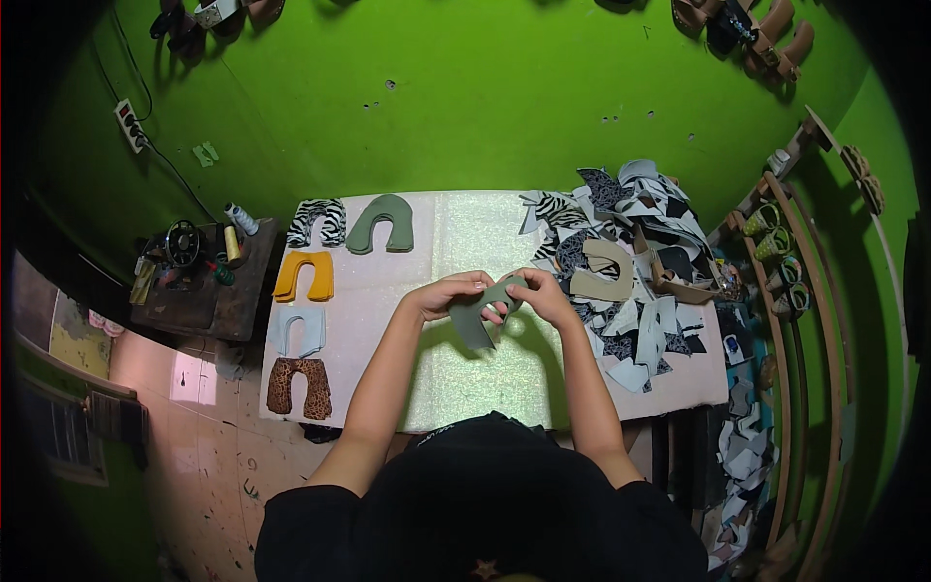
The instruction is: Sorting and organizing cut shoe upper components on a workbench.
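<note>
A socket strip (pixel 129 127) hangs above a dark table (pixel 206 303) bearing thread cones (pixel 241 219).

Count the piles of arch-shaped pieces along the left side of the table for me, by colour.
Black-and-white striped pile: 1
Green pile: 1
Yellow-orange pile: 1
Pale blue pile: 1
Brown spotted pile: 1
Total: 5

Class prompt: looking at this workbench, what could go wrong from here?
1. The green piece is held in both the left hand and the right hand; pulling unevenly might crease or stretch it.
2. The beige curved piece lies on the scrap heap, so it could get mixed in with offcuts.
3. That heap reaches near the table's right side; scraps might slide off.
</note>
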A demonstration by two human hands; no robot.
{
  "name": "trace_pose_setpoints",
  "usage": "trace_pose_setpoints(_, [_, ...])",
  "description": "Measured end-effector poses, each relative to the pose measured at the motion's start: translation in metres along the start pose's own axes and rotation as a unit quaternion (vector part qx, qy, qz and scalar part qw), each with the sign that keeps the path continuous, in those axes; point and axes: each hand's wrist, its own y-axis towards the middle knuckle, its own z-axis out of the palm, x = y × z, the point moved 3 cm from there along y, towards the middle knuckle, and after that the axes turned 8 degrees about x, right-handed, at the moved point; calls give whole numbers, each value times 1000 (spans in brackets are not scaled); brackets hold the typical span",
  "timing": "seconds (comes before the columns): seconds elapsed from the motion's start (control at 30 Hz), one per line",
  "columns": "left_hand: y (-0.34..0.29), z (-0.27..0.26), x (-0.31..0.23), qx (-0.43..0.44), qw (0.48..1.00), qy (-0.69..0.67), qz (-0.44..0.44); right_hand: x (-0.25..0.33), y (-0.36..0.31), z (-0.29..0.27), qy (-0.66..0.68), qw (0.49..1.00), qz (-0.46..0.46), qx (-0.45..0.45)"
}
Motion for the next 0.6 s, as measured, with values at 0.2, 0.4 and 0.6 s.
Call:
trace_pose_setpoints(0.2, [-1,2,3,11,999,-31,29,7,-7,-1,11,1000,-10,-19])
trace_pose_setpoints(0.4, [-4,-3,8,-8,998,-33,47,3,-7,-3,35,999,-11,-17])
trace_pose_setpoints(0.6, [-10,-3,3,-21,997,-35,64,8,-4,2,36,998,-9,-42])
